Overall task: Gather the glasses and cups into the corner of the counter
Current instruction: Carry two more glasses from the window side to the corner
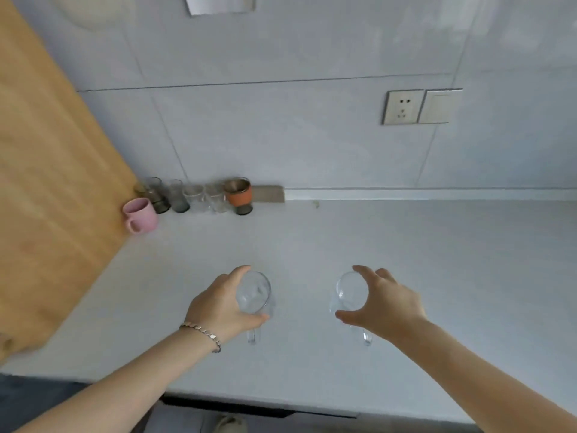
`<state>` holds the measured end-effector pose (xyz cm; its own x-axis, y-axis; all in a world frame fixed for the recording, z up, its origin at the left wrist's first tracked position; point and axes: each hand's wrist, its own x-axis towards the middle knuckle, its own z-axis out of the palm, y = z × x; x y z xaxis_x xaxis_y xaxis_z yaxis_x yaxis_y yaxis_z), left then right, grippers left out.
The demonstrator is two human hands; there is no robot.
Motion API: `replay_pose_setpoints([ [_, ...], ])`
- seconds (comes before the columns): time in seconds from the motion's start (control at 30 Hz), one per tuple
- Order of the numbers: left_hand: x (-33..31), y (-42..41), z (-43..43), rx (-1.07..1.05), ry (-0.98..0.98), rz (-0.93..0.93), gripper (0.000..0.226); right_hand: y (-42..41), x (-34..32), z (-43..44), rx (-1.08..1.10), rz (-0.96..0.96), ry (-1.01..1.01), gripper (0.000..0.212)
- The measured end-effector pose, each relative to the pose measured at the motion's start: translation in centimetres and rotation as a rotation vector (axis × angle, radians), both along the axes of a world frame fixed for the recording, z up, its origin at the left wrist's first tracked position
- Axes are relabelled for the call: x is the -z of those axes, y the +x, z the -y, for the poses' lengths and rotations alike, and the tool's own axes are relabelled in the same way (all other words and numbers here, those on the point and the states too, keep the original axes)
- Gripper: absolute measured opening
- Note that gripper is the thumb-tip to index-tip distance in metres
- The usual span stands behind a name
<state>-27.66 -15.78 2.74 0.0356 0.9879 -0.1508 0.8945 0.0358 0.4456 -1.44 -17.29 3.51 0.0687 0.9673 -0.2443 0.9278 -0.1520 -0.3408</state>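
Note:
Two clear glass mugs with handles stand on the white counter (pixel 406 245) near its front. My left hand (pixel 218 304) wraps around the left clear mug (pixel 253 292) from its left side. Around the right clear mug (pixel 351 292) my right hand (pixel 385 303) curls from the right, thumb and fingers at its rim. Both handles point toward me. In the back left corner stand a pink mug (pixel 140 215), several smoky and clear glasses (pixel 179 196), and an orange-banded cup (pixel 239 195).
A wooden panel (pixel 53 182) bounds the counter on the left. The tiled wall behind carries a socket (pixel 402 107) and a switch (pixel 438 106). The counter's front edge runs just below my forearms.

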Motion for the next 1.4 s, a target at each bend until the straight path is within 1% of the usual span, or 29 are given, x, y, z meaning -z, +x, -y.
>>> replay_pose_setpoints([
  [0.13, 0.9, -11.0, -3.2, -0.127, -0.010, -0.028, 0.090, -10.0, 0.8, -5.9, -0.097, -0.005, 0.002, 0.091],
  [0.27, 1.9, -20.4, -7.9, -0.166, -0.034, -0.080, 0.086, -19.2, 1.6, -11.7, -0.100, -0.012, 0.009, 0.090],
  [0.4, 2.8, -27.2, -14.4, -0.150, -0.046, -0.102, 0.085, -26.5, 2.5, -16.6, -0.064, -0.018, -0.001, 0.089],
  [0.5, 3.4, -29.9, -19.9, -0.075, -0.047, -0.156, 0.081, -29.9, 3.2, -19.3, -0.037, -0.010, -0.026, 0.090],
  [0.57, 3.8, -31.1, -23.8, -0.041, -0.039, -0.185, 0.075, -31.8, 3.7, -21.2, -0.020, 0.001, -0.038, 0.090],
  [0.67, 4.4, -31.5, -28.9, 0.034, -0.016, -0.221, 0.073, -33.7, 4.4, -23.6, -0.005, 0.021, -0.067, 0.090],
  [0.8, 5.7, -30.9, -34.0, 0.170, -0.020, -0.335, 0.080, -35.2, 5.5, -26.2, 0.014, 0.039, -0.103, 0.089],
  [0.87, 6.5, -30.7, -35.8, 0.192, -0.004, -0.404, 0.081, -35.7, 6.0, -27.5, 0.028, 0.034, -0.116, 0.089],
  [0.97, 7.6, -30.8, -37.6, 0.219, 0.019, -0.486, 0.078, -36.7, 7.0, -29.6, 0.045, 0.023, -0.133, 0.089],
  [1.1, 9.0, -31.4, -39.4, 0.266, 0.017, -0.522, 0.075, -38.5, 8.6, -32.6, 0.060, 0.008, -0.149, 0.088],
  [1.2, 9.9, -31.6, -40.0, 0.293, 0.010, -0.532, 0.080, -40.1, 9.8, -34.5, 0.073, 0.000, -0.157, 0.086],
  [1.33, 10.6, -31.8, -40.4, 0.273, 0.005, -0.535, 0.088, -42.2, 10.9, -36.6, 0.113, -0.016, -0.160, 0.082],
  [1.4, 10.7, -31.8, -40.5, 0.266, 0.011, -0.540, 0.090, -43.0, 11.2, -37.3, 0.160, -0.029, -0.145, 0.085],
])
